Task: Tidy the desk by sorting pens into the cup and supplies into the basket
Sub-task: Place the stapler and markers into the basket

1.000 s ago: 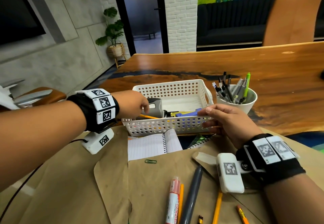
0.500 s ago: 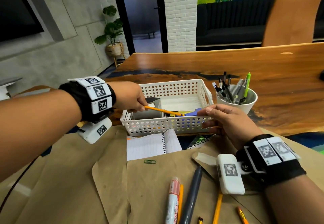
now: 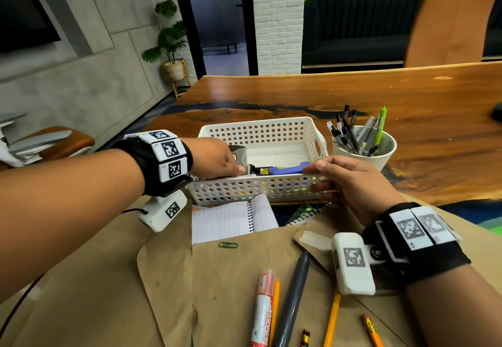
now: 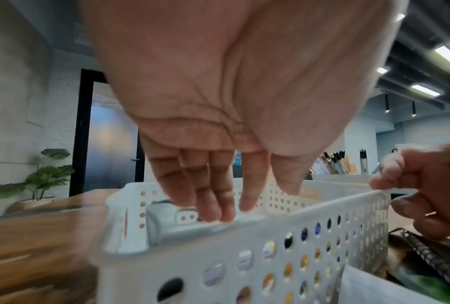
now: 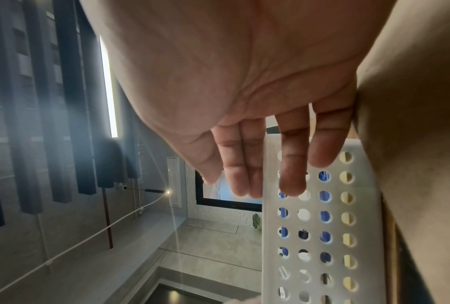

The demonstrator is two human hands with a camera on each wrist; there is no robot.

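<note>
The white perforated basket stands mid-table. My left hand reaches into its left end, fingers straight and empty, tips touching a grey stapler. My right hand pinches the basket's near right rim, thumb on top and fingers on the outer wall. A blue item lies inside the basket. To its right, the white cup holds several pens. A red marker, a grey pen and pencils lie on brown paper near me.
An open lined notepad and a green spiral notebook lie just before the basket. A green paper clip sits on the paper. An orange chair stands behind the far table edge.
Half a second ago my left hand held an orange pencil over the basket. Now the hand is lower inside the basket with no pencil in it. The right hand has kept its hold.
</note>
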